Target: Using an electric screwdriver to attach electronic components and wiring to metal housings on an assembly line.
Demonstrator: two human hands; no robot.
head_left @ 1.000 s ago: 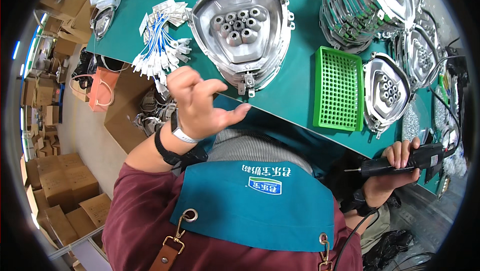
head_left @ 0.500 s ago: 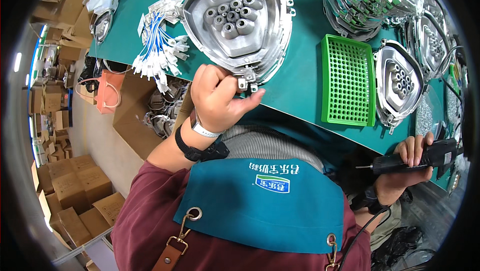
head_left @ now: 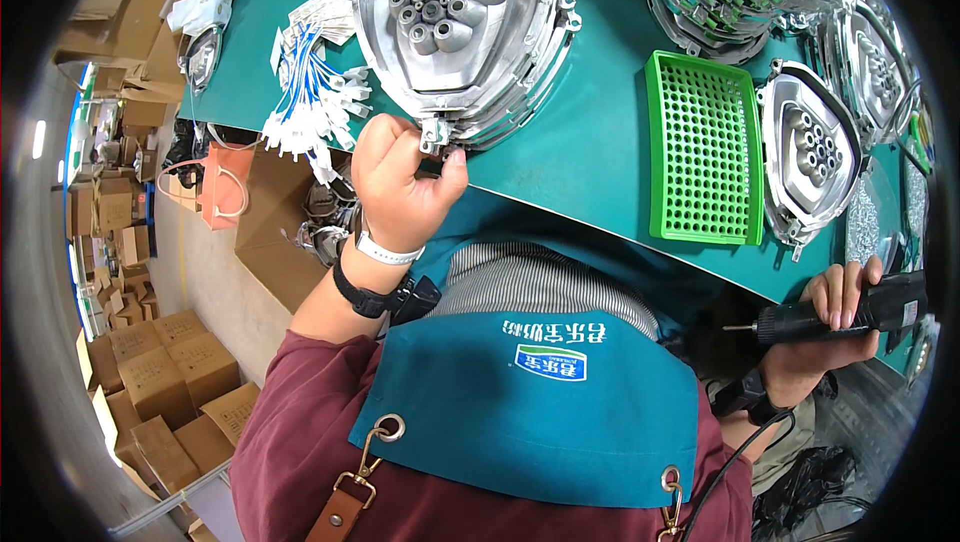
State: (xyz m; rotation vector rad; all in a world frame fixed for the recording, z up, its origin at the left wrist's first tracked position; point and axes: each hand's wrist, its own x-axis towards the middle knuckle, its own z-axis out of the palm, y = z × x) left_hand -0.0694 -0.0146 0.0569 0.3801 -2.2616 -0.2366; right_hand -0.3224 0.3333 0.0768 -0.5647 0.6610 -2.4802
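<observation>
A grey cast-metal housing (head_left: 463,72), rounded-triangular with a cluster of round tubes in its middle, lies at the far edge of the view. It seems to rest on other metal frames whose rims show along its right side. My left hand (head_left: 402,187) is closed at its near corner, with curled fingers and thumb around a small bracket (head_left: 433,135). Low at the right, my right hand (head_left: 845,307) grips a black electric screwdriver (head_left: 830,314), its thin bit pointing left, well apart from the housing.
White connectors on blue-and-white wires (head_left: 318,92) lie left of the housing on the green table (head_left: 570,177). A green perforated tray (head_left: 705,152), another metal housing (head_left: 812,157) and a tall housing stack (head_left: 745,2) occupy the right. Cardboard boxes (head_left: 170,362) and an orange bag (head_left: 222,185) are at left.
The housing has shifted left, away from me, and turned slightly, with my left hand still at its corner bracket. My right hand keeps the screwdriver in nearly the same place.
</observation>
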